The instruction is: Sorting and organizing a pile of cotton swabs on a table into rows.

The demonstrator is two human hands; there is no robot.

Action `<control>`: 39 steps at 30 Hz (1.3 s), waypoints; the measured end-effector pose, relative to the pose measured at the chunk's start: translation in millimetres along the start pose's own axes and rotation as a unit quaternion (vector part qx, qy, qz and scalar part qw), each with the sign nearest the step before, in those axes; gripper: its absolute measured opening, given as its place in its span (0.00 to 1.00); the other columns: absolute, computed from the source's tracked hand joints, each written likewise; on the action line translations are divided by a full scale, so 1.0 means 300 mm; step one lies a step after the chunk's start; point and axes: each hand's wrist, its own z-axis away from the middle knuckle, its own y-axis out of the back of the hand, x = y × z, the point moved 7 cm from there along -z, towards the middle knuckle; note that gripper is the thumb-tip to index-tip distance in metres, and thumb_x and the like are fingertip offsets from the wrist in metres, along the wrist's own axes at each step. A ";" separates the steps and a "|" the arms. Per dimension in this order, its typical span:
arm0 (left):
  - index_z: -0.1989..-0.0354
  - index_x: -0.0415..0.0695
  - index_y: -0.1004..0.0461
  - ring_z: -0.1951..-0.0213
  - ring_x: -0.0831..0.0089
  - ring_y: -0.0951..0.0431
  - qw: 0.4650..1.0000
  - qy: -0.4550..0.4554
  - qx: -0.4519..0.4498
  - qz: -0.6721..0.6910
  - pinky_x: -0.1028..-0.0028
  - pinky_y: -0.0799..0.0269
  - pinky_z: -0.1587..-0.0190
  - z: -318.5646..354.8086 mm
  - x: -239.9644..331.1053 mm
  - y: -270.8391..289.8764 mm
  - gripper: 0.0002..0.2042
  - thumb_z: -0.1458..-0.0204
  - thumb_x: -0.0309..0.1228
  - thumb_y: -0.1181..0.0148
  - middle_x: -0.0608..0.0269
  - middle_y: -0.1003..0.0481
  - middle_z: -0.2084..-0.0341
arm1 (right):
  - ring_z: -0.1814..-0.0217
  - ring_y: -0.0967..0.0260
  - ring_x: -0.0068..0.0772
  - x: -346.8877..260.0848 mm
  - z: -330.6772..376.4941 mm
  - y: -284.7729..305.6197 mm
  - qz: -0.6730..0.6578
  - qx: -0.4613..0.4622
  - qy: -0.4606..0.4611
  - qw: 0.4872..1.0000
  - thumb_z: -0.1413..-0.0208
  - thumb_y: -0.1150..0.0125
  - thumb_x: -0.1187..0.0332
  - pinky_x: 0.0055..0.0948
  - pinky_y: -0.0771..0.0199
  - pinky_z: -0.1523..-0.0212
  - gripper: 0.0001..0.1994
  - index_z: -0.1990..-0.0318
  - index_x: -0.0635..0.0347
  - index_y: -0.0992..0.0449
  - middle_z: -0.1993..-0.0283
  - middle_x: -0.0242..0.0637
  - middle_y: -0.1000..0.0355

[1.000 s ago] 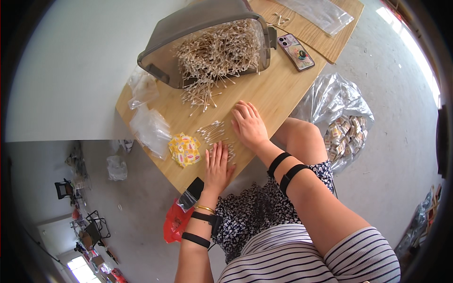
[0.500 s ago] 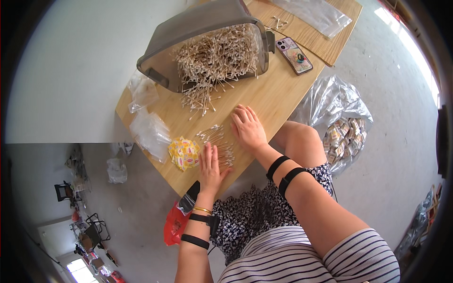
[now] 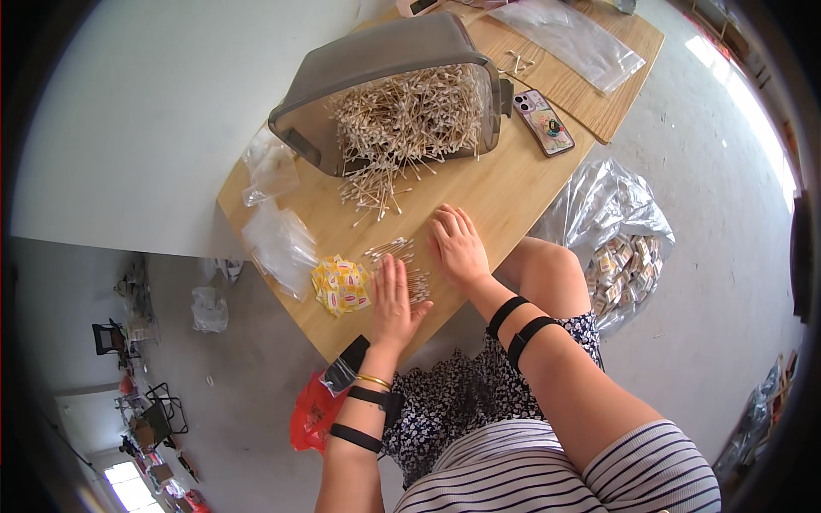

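Flat and with its fingers outstretched, my left hand lies over the left side of a small batch of cotton swabs on the table, covering part of them. More swab tips show beyond its fingertips. My right hand rests palm down on bare wood just right of the batch, fingers extended, thumb side toward the swabs. Beside my left fingers sits a pile of small yellow-and-white printed cards. Farther off, a tipped grey translucent bin spills a large heap of loose swabs onto the table.
Clear plastic bags lie along the left table edge. A phone is at the right, near a flat clear bag. Right of my knee, a large clear sack holds many small packs. A red bag hangs near my left forearm.
The whole view has shifted slightly, with the table now lower and farther right. My left hand covers more of the small swab batch. My right hand keeps its place on the table.
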 end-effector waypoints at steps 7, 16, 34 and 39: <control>0.25 0.31 0.55 0.23 0.45 0.59 0.997 0.041 -0.063 -0.015 0.48 0.68 0.24 0.058 0.080 -0.056 0.45 0.40 0.52 0.46 0.39 0.55 0.25 | 0.26 0.44 0.41 0.004 -0.002 0.005 0.013 -0.006 -0.001 1.000 0.36 0.46 0.62 0.42 0.51 0.22 0.18 0.44 0.62 0.28 0.37 0.43 0.33; 0.25 0.33 0.51 0.23 0.47 0.58 0.993 0.064 -0.076 -0.056 0.41 0.68 0.25 0.085 0.105 -0.053 0.45 0.42 0.53 0.44 0.42 0.53 0.25 | 0.26 0.43 0.42 -0.002 -0.003 0.010 0.001 0.001 0.004 1.000 0.36 0.47 0.62 0.42 0.51 0.22 0.17 0.45 0.62 0.27 0.38 0.44 0.33; 0.25 0.37 0.51 0.23 0.49 0.56 0.993 0.103 -0.049 -0.016 0.38 0.69 0.26 0.145 0.128 -0.058 0.41 0.40 0.48 0.44 0.48 0.51 0.24 | 0.27 0.42 0.44 -0.017 -0.007 0.013 0.010 0.015 0.019 1.000 0.35 0.47 0.63 0.44 0.48 0.24 0.16 0.45 0.60 0.27 0.38 0.42 0.32; 0.25 0.37 0.50 0.23 0.53 0.56 0.991 0.115 -0.047 -0.040 0.37 0.68 0.26 0.143 0.129 -0.059 0.43 0.42 0.53 0.44 0.52 0.50 0.24 | 0.27 0.42 0.44 -0.024 -0.007 0.011 0.020 0.009 0.024 0.999 0.35 0.47 0.63 0.44 0.48 0.24 0.16 0.45 0.61 0.28 0.39 0.43 0.33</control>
